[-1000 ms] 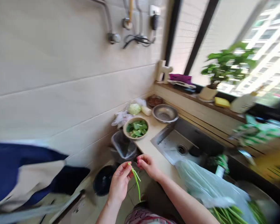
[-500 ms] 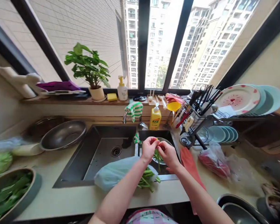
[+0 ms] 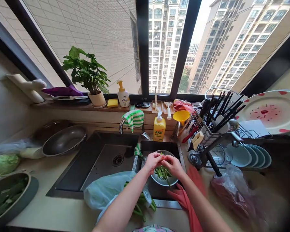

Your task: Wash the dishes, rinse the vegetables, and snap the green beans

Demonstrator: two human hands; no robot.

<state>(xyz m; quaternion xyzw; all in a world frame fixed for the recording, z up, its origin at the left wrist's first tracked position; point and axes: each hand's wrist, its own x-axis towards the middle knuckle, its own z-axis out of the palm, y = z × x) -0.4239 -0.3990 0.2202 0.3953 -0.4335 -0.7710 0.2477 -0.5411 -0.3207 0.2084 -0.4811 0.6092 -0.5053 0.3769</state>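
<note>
My left hand (image 3: pixel 154 162) and my right hand (image 3: pixel 173 165) meet above a bowl (image 3: pixel 159 182) in the small right-hand sink basin. Fingertips of both are pinched together on a thin green vegetable stem (image 3: pixel 161 154); its lower part is partly hidden by the hands. Cut green stems (image 3: pixel 161 174) lie in the bowl beneath. Left of my hands, a pale translucent plastic bag (image 3: pixel 103 190) rests across the sink's front edge. Green stalks (image 3: pixel 140 211) stick out of its open end, partly behind my left forearm.
Red rubber gloves (image 3: pixel 183 196) drape over the counter by my right forearm. A yellow soap bottle (image 3: pixel 159 129) and a cloth-draped faucet (image 3: pixel 122 125) stand behind the basins. A dish rack (image 3: pixel 205 138) is at right, a wok (image 3: pixel 64 141) and a pot of leaves (image 3: pixel 31 190) at left.
The view has tilted and shifted, so more of the bowl and the red gloves shows. My hands stay pinched together over the bowl, fingertips slightly closer.
</note>
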